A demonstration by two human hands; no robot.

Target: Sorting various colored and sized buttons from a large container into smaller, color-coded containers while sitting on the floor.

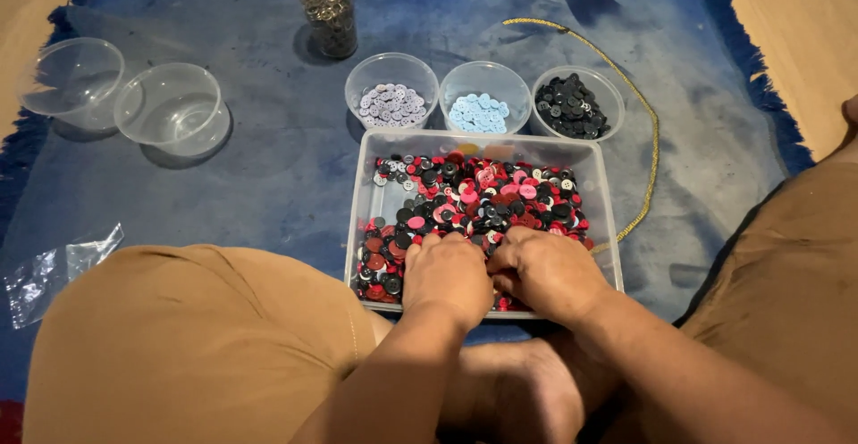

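Nearest the camera, both hands are sunk into the mixed buttons (474,198) at the near end of a clear rectangular tray (601,196). The left hand (447,276) is curled knuckles-up over the heap, and the right hand (547,272) is bent beside it, the two touching at the fingers. The fingertips are hidden among the buttons, so whether anything is pinched cannot be told. The tray is set on a blue fringed mat (241,167), towards its near edge, and is filled with red, black, pink and white buttons. Just beyond the tray's far wall three round clear bowls are lined up: one of lilac buttons (391,104), one of light blue buttons (477,113), one of black buttons (572,107). A gold cord (651,131) is looped around the right of them. Two empty bowls (170,109) are placed near the mat's left edge, and a tall jar (328,11) of dark metal pieces stands at the far edge
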